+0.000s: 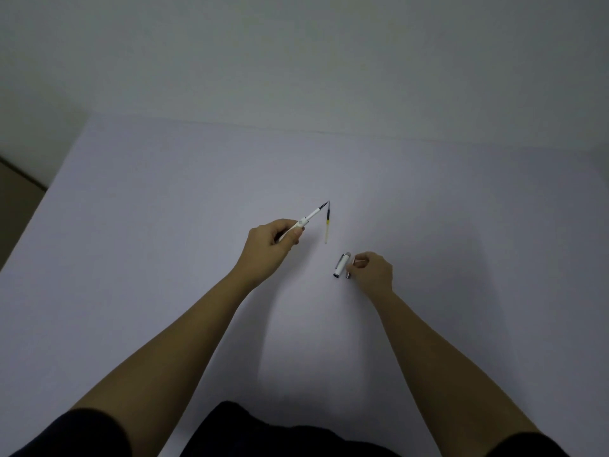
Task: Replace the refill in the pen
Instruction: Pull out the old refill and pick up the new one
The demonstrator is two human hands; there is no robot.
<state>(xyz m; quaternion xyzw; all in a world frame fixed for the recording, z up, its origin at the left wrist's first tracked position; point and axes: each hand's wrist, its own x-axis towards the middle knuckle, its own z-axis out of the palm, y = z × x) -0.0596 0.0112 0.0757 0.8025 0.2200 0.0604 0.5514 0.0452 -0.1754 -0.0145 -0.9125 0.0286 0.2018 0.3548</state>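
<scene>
Left hand (273,240) closed on pen body (304,222), centre frame; right hand (372,270) pinching small part beside cap (341,265). Risk: loose refill (327,225) rolls if nudged.

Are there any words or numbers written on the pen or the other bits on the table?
No text can be read anywhere.
Pen in the left hand: white, no writing visible.
Loose refill on the table: too thin to show any print.
Cap beside the right hand: white and silver, no lettering visible at this size.
</scene>
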